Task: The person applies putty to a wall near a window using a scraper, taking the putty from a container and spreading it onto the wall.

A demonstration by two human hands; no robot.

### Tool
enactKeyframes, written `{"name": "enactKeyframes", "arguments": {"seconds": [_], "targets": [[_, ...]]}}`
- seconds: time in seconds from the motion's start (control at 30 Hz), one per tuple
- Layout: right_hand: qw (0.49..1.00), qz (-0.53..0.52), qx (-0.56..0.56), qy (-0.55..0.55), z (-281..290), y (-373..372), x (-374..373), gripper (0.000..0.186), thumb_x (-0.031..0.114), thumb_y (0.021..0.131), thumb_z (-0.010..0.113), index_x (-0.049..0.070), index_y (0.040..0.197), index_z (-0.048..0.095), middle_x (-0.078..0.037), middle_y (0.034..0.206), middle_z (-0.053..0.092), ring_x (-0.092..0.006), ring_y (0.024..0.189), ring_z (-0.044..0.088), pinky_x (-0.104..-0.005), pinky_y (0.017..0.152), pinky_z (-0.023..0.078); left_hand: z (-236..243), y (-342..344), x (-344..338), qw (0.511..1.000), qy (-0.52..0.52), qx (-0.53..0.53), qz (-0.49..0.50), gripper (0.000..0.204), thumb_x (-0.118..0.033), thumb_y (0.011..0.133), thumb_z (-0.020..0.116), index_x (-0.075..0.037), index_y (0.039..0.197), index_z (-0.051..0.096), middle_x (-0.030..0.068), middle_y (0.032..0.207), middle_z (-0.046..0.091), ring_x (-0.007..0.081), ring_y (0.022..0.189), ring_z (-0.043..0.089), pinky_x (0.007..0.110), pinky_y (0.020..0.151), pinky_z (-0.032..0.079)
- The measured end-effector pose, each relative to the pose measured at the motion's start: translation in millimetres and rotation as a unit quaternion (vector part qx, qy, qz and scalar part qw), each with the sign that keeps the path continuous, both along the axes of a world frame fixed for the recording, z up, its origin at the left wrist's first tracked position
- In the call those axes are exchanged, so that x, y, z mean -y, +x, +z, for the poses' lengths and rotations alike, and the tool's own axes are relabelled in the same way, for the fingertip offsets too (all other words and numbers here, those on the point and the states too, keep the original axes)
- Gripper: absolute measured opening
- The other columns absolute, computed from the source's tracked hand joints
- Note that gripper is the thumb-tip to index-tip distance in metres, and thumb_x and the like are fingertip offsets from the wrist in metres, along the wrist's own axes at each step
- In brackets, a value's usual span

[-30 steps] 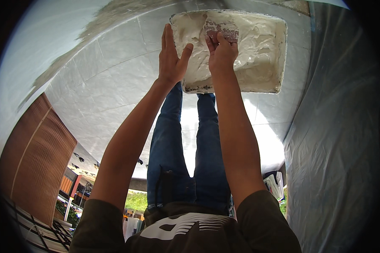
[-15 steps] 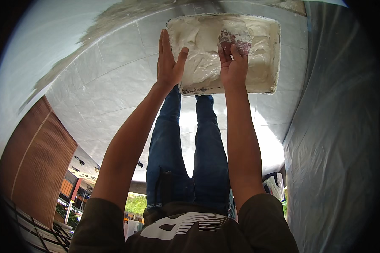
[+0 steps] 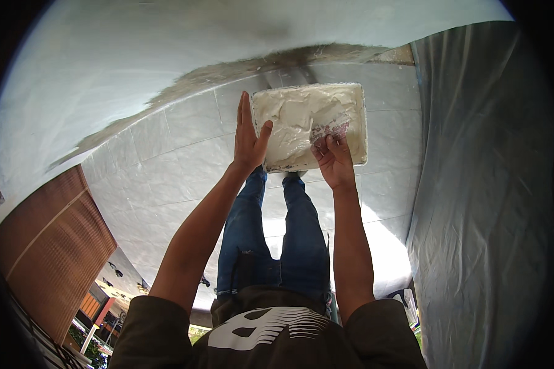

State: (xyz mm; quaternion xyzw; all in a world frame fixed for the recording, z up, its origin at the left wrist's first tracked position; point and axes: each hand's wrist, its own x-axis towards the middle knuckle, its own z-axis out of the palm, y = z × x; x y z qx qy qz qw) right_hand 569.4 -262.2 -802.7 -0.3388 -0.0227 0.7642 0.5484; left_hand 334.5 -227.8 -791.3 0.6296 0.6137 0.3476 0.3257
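Observation:
A shallow rectangular tray (image 3: 365, 132) of creamy white paste (image 3: 283, 117) lies in front of me, above my feet in the view. My left hand (image 3: 249, 147) is alongside its left edge, fingers stretched straight and the thumb apart over the rim; whether it bears any weight cannot be told. In my right hand (image 3: 335, 165) a flat scraper (image 3: 333, 127), reddish and smeared with paste, is pinched between thumb and fingers. Its blade is at the paste in the tray's right half, and paste partly hides it.
A pale wall (image 3: 228, 31) with a rough grey lower edge rises ahead. Grey sheeting (image 3: 178, 147) covers the floor. Clear plastic sheeting (image 3: 480, 215) hangs at the right. A brown ribbed panel (image 3: 55, 252) stands at the left.
The view has tilted up, showing more wall. The tray and both hands now appear lower and smaller. The right hand has drawn the scraper nearer the tray's front edge.

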Motion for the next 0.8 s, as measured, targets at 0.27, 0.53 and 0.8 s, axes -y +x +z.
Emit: {"name": "enactKeyframes", "arguments": {"seconds": [0.27, 0.53, 0.8], "targets": [[0.999, 0.020, 0.041, 0.021, 61, 18, -5, 0.032, 0.008, 0.100, 0.063, 0.013, 0.130, 0.053, -0.001, 0.102, 0.068, -0.0139, 0.094, 0.070, -0.0354, 0.084, 0.063, 89, 13, 5, 0.998, 0.050, 0.042, -0.003, 0.087, -0.041, 0.100, 0.054, 0.004, 0.160, 0.010, 0.0285, 0.166, 0.016, 0.0427, 0.154, 0.017, 0.048, 0.124, 0.018], [0.994, 0.015, 0.024, 0.102, 139, 29, -6, 0.031, 0.008, 0.099, 0.064, 0.012, 0.128, 0.054, -0.002, 0.101, 0.068, -0.0135, 0.091, 0.070, -0.0331, 0.082, 0.063, 165, 18, 11, 0.991, 0.119, 0.062, -0.008, 0.090, -0.050, 0.101, 0.050, 0.002, 0.161, 0.008, 0.0274, 0.166, 0.014, 0.0425, 0.154, 0.016, 0.050, 0.124, 0.016], [0.976, 0.001, 0.100, 0.191, 274, 11, -29, 0.029, 0.008, 0.101, 0.061, 0.007, 0.128, 0.054, -0.004, 0.100, 0.067, -0.0122, 0.087, 0.068, -0.0317, 0.079, 0.063, 265, 21, -28, 0.959, 0.269, 0.084, -0.025, 0.093, -0.060, 0.101, 0.044, 0.003, 0.160, 0.010, 0.0270, 0.166, 0.016, 0.0408, 0.155, 0.018, 0.052, 0.124, 0.017]]}}
